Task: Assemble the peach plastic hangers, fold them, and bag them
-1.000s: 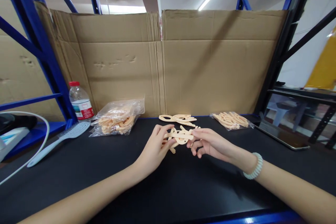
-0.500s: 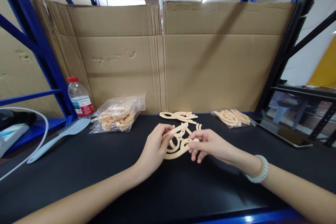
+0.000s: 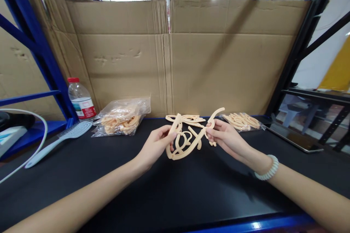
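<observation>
My left hand (image 3: 157, 143) pinches the left end of a pale curved wooden piece (image 3: 187, 153), held just above the black tabletop (image 3: 175, 196). At its right end, my right hand (image 3: 226, 136) grips it near a hooked part, with a slim curved arm (image 3: 218, 112) rising past the fingers. Whether this is one piece or several joined ones, I cannot tell. Behind and between my hands lie more curved wooden pieces, partly covered by the held one. Farther back rests a small group of flat, looped wooden pieces (image 3: 186, 117).
Clear bags of wooden pieces lie at back left (image 3: 120, 118) and back right (image 3: 242, 122). A red-capped bottle (image 3: 82, 102), a hairbrush (image 3: 62, 140) and a white cable (image 3: 45, 131) are on the left. A dark flat tray-like object (image 3: 295, 139) lies right. Cardboard (image 3: 235, 54) walls the back.
My hands have moved apart, the right one up and to the right. The held wooden piece has turned, and its slim arm now points up on the right.
</observation>
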